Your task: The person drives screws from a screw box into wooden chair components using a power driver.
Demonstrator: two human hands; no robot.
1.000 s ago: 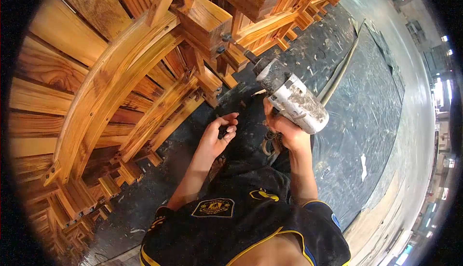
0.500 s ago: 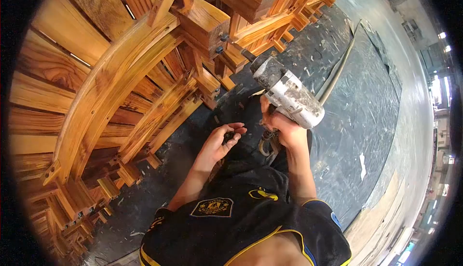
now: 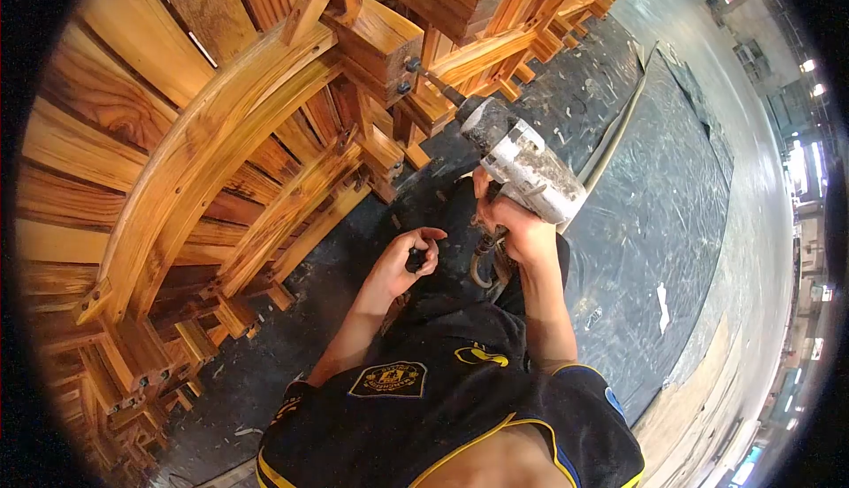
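My right hand (image 3: 522, 230) is wrapped round the handle of a worn silver impact wrench (image 3: 538, 174), with its hose running down below the grip. The wrench's long thin shank slants up and left, its tip right at a dark bolt (image 3: 412, 65) in the end of a thick wooden beam (image 3: 380, 50). A second bolt (image 3: 403, 88) sits just under that one. Lower and to the left, my left hand (image 3: 402, 262) is curled, thumb and fingers bent round a small dark patch; I cannot tell what it holds. It is apart from the wood.
Stacked varnished wooden furniture parts with curved rails (image 3: 190, 165) and slats fill the left side and run on to the upper right. Dark sheeting (image 3: 654, 222) covers the floor, littered with scraps. A long pale hose (image 3: 619, 125) lies across it.
The wrench has shifted slightly up and left, its tip still by the upper bolt. My left fingers have curled in further, while the index finger stays stretched out.
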